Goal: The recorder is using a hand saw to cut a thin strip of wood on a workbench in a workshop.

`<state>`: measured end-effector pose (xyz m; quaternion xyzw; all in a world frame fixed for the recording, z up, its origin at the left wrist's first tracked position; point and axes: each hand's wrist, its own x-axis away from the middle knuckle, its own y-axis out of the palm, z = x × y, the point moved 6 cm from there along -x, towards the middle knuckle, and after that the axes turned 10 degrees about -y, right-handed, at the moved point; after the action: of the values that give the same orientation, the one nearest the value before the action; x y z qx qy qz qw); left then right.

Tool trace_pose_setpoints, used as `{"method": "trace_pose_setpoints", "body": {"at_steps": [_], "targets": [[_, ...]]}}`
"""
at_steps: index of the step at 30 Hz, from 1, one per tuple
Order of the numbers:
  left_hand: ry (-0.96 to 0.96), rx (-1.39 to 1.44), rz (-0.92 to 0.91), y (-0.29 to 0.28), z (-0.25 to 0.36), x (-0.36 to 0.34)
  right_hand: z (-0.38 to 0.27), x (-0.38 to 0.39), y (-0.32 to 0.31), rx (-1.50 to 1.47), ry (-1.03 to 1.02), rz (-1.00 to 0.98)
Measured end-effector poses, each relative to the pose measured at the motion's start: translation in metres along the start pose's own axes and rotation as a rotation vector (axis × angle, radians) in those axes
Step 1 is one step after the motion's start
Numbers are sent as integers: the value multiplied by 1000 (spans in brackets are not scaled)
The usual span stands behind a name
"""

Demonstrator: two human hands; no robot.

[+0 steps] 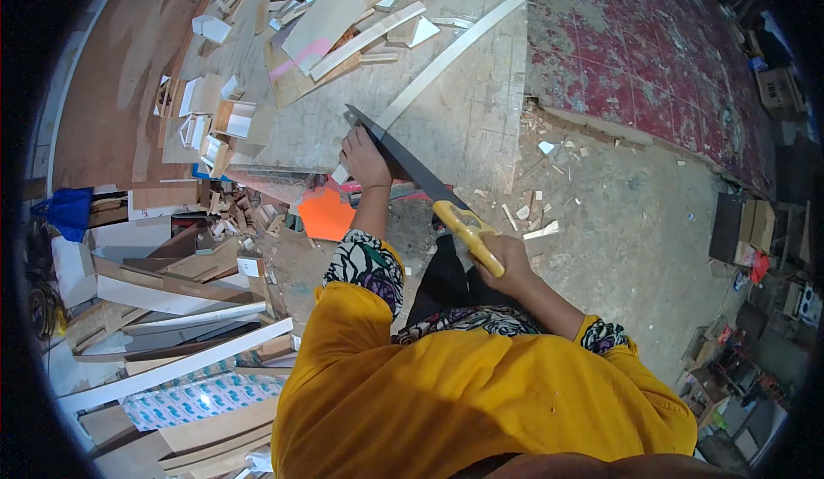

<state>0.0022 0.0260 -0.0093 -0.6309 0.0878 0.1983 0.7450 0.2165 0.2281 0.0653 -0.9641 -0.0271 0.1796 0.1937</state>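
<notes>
My right hand (508, 266) is wrapped round the yellow handle of a handsaw (410, 163). Its dark blade slants up and left across a long, narrow pale wooden strip (472, 45). The strip lies on a plywood worktable (468, 127), running from its near edge toward the far right. Close beside the blade, my left hand (366, 161) grips the strip near its near end, fingers bent over it. A short bit of the strip shows below that hand. The blade's teeth and any cut in the wood are too small to make out.
Wood offcuts (326, 28) pile up at the table's far side, with small box-like pieces (232, 118) at its left. Boards and strips (189, 281) crowd the lower left. An orange sheet (326, 215) lies below the table edge. Wood scraps (541, 230) litter the concrete floor.
</notes>
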Motion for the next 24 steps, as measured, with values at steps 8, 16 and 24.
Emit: {"method": "trace_pose_setpoints", "body": {"at_steps": [8,16,24], "targets": [[-70,-46,-57,1,3,1,13,12,9,97,-3,-92],[-71,68,127,-6,9,27,-5,13,-11,-46,141,-19],[-86,134,58,-4,8,24,-11,9,-19,31,97,-32]]}}
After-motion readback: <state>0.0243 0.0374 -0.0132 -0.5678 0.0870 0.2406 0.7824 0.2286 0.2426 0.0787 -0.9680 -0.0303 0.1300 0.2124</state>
